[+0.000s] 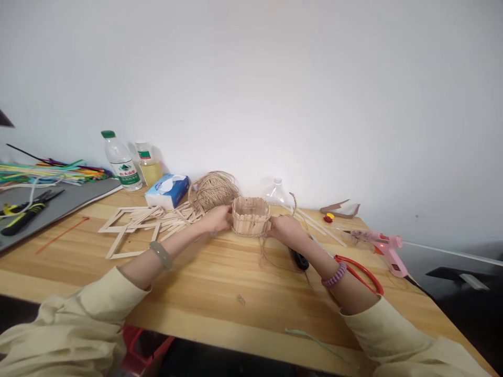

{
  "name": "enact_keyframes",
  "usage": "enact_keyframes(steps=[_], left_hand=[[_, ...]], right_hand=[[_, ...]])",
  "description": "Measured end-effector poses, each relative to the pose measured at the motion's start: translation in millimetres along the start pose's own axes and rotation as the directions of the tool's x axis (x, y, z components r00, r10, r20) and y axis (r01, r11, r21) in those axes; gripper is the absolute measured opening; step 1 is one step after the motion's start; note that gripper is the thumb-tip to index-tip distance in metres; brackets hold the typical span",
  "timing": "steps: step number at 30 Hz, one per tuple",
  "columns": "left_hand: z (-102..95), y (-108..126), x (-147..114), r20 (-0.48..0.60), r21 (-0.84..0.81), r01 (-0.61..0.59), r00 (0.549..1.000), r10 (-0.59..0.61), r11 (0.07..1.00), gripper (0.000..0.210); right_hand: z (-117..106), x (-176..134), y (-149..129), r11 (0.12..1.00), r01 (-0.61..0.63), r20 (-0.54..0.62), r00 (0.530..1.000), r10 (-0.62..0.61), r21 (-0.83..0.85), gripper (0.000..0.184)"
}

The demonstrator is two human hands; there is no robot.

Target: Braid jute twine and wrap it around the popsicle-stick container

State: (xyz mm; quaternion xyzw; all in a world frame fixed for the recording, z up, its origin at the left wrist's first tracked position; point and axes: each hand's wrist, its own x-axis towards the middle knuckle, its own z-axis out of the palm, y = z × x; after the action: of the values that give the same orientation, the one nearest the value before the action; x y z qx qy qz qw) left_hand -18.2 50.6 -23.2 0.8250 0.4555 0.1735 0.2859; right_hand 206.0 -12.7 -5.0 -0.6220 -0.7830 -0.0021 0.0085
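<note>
A small oval basket made of upright wooden craft sticks stands on the table, with a band of twine around its base. My left hand grips its left side; the fingertips are partly hidden behind the wall. On the opposite side, my right hand has its fingers closed against the basket near the base. A loose strand of twine loops down by the right fingers; whether they also pinch it I cannot tell. Behind the left hand lies a large ball of twine.
Craft sticks and stick frames lie left, near a tissue pack and two bottles. Pliers rest on a grey mat. At right are a pink glue gun, red-handled tool, cut bottle top and black-handled tool.
</note>
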Motion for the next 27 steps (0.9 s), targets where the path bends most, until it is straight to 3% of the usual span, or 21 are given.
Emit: enact_keyframes(steps=[5,8,12,15,20,23,27], left_hand=[[-10.0,-5.8,3.2,0.034,-0.153,-0.007,0.999,0.012,0.988,0.039],[-22.2,-4.0,-2.4,0.068,-0.259,0.007,0.998,0.011,0.966,0.035],[-32.1,10.1,-27.2,0.094,-0.452,0.103,0.993,-0.068,0.886,0.035],[-31.4,22.3,-53.3,0.157,-0.555,0.188,0.98,-0.12,0.811,0.025],[-25.3,32.8,-87.9,0.302,-0.648,0.287,0.947,-0.108,0.706,0.018],[-18.1,33.1,-96.8,0.356,-0.665,0.357,0.924,-0.142,0.656,0.022],[-5.7,25.7,-99.9,0.404,-0.612,0.396,0.901,-0.16,0.685,0.03]], right_hand=[[-16.2,-4.2,3.6,0.993,0.035,-0.01,0.999,-0.034,0.115,0.03],[-32.2,-9.4,4.9,0.935,0.047,0.025,0.998,-0.059,0.352,0.033],[-50.1,-26.5,0.4,0.733,-0.059,0.102,0.995,-0.015,0.678,0.037],[-52.1,-46.3,-6.8,0.504,-0.195,0.212,0.977,0.024,0.842,0.034],[-42.4,-77.2,-22.0,0.12,-0.451,0.444,0.893,0.076,0.885,0.039],[-39.7,-87.2,-31.5,0.04,-0.48,0.477,0.876,0.063,0.876,0.04],[-36.4,-91.9,-41.8,0.031,-0.514,0.512,0.858,0.041,0.857,0.04]])
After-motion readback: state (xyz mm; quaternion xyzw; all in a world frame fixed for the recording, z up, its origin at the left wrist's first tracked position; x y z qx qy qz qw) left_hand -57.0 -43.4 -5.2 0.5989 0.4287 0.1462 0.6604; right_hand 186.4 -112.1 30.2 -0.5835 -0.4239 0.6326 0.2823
